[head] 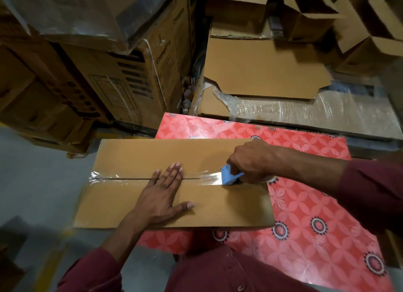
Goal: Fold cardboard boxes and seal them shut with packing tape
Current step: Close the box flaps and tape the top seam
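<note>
A brown cardboard box [135, 158] lies closed on a red patterned table [305, 204], its left part hanging over the table's edge. Clear packing tape [205, 177] runs along the seam between its two top flaps. My left hand [162, 193] presses flat on the box across the seam, fingers straight. At the seam's right end my right hand [250, 160] grips a blue tape dispenser [230, 177], which touches the box top. The tape roll is mostly hidden under that hand.
Flat cardboard sheets [261, 67] lie on a plastic-wrapped stack [316, 110] behind the table. Large printed cartons [122, 73] stand at the left, open empty boxes [316, 14] at the back right. Grey floor [32, 182] shows at the left.
</note>
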Demonstrator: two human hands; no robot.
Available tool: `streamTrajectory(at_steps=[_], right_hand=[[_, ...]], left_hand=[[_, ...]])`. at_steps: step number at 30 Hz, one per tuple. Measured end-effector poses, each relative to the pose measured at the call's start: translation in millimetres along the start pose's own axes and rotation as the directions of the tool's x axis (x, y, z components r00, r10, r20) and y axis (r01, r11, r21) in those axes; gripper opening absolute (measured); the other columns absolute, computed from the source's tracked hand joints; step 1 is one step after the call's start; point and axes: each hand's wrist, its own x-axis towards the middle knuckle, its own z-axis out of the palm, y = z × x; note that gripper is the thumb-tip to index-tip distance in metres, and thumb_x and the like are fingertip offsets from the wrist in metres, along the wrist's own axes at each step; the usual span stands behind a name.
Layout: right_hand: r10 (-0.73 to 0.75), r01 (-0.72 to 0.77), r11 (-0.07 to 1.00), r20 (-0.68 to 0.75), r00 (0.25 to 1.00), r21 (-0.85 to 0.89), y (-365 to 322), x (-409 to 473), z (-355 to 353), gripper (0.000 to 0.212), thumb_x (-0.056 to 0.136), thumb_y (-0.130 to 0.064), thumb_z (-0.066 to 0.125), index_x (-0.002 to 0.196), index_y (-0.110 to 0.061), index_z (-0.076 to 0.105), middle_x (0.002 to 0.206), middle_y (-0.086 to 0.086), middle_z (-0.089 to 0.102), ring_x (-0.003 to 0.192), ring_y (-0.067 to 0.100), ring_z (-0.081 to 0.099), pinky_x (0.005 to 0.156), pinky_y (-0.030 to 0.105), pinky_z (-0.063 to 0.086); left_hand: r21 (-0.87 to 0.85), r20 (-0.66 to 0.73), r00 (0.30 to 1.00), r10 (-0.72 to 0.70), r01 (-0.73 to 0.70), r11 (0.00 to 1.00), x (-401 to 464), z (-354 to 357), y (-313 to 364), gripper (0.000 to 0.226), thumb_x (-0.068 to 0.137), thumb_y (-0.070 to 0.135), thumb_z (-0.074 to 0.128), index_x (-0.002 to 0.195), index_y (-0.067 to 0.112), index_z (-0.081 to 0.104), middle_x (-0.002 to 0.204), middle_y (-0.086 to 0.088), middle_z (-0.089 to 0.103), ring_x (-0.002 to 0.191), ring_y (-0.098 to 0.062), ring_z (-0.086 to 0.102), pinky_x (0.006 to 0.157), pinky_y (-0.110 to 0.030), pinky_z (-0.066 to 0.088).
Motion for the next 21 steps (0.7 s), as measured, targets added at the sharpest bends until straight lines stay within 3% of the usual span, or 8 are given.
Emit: streamTrajectory(at_steps=[3,5,10,14,17,21], right_hand=[[-0.031,0.03,0.999,-0.047,0.998,-0.012,2,-2,16,0.017,0.081,-0.039,0.063,0.095,-0.029,0.065,0.099,-0.004,0.068,0.089,0.032,0.068,0.061,0.035,0.053],[-0.044,0.044,0.999,-0.054,0.998,-0.001,3,0,18,0.024,0.079,-0.039,0.063,0.101,-0.031,0.066,0.109,-0.003,0.068,0.095,0.033,0.067,0.068,0.037,0.054],[-0.051,0.052,0.999,-0.081,0.995,0.0,10,-8,19,0.037,0.08,-0.051,0.059,0.112,-0.032,0.065,0.114,-0.001,0.059,0.109,0.031,0.059,0.077,0.041,0.045],[-0.077,0.08,0.996,-0.05,0.996,0.048,16,-13,19,0.046,0.076,-0.056,0.048,0.111,-0.032,0.066,0.13,0.002,0.06,0.109,0.032,0.062,0.079,0.043,0.055],[-0.093,0.098,0.994,-0.075,0.993,0.053,10,-10,15,0.048,0.077,-0.054,0.05,0.116,-0.032,0.067,0.137,0.001,0.058,0.113,0.031,0.061,0.083,0.044,0.054],[-0.108,0.115,0.991,-0.102,0.989,0.063,-3,0,14,0.043,0.083,-0.051,0.057,0.121,-0.033,0.065,0.137,0.0,0.057,0.117,0.032,0.057,0.088,0.047,0.051]], left_hand=[[0.06,0.062,0.997,-0.04,0.037,0.998,4,-11,24,0.123,0.078,0.102,0.003,0.164,0.016,-0.018,0.169,0.0,-0.03,0.157,-0.016,-0.028,0.127,-0.057,-0.01],[0.075,0.097,0.995,0.014,-0.021,0.997,18,-13,61,0.128,0.075,0.104,0.003,0.164,0.014,-0.017,0.17,-0.004,-0.03,0.156,-0.019,-0.029,0.123,-0.062,-0.015],[-0.031,0.085,0.996,0.04,-0.037,0.999,49,-14,120,0.131,0.075,0.103,0.005,0.165,0.009,-0.01,0.172,-0.006,-0.021,0.159,-0.019,-0.022,0.126,-0.059,-0.011],[-0.006,-0.03,0.998,0.057,-0.057,0.998,25,-4,70,0.113,0.085,0.097,0.008,0.168,0.021,0.0,0.173,0.004,-0.015,0.161,-0.015,-0.013,0.13,-0.05,-0.002],[0.024,-0.117,0.993,-0.027,0.03,0.999,-8,6,12,0.107,0.09,0.093,0.015,0.168,0.02,0.014,0.174,0.005,-0.002,0.162,-0.016,-0.002,0.128,-0.05,0.004],[0.055,-0.014,0.993,-0.12,0.121,0.991,-24,-2,-2,0.115,0.087,0.096,0.017,0.168,0.014,0.004,0.174,0.0,-0.007,0.161,-0.018,-0.01,0.127,-0.057,-0.004]])
